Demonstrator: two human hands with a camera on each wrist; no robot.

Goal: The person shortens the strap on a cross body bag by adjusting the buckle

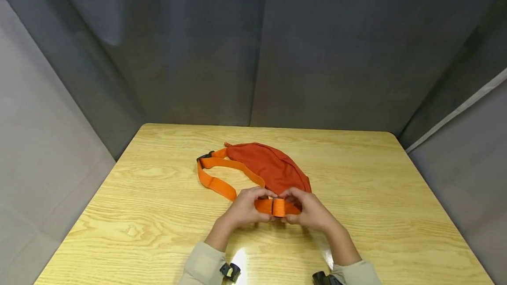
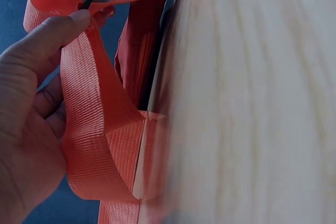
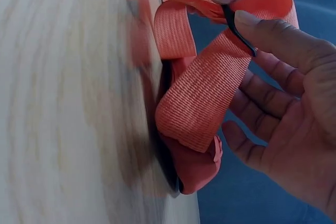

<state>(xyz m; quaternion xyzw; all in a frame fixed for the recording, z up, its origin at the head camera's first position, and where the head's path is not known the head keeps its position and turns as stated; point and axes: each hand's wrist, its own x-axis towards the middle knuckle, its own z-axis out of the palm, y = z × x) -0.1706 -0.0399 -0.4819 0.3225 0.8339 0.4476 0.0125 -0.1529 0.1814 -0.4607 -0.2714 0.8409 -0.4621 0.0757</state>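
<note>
A red waist bag (image 1: 269, 162) lies on the table with its orange strap (image 1: 218, 184) looped out to the left. Just in front of the bag, both hands hold a raised stretch of the strap (image 2: 84, 114) around a dark slide adjuster (image 3: 237, 30). My left hand (image 1: 247, 206) pinches the webbing left of the adjuster, thumb tip at its edge. From the other side, my right hand (image 1: 310, 209) pinches strap and adjuster between thumb and fingers. A loop of webbing (image 1: 279, 208) bulges up at the adjuster between the two hands.
A black buckle (image 1: 206, 156) joins the strap at the bag's left. The wooden table (image 1: 376, 197) has a grey curtain (image 1: 317, 56) behind it and pale panels at both sides. Small black wrist cameras (image 1: 230, 272) sit at the light sleeves.
</note>
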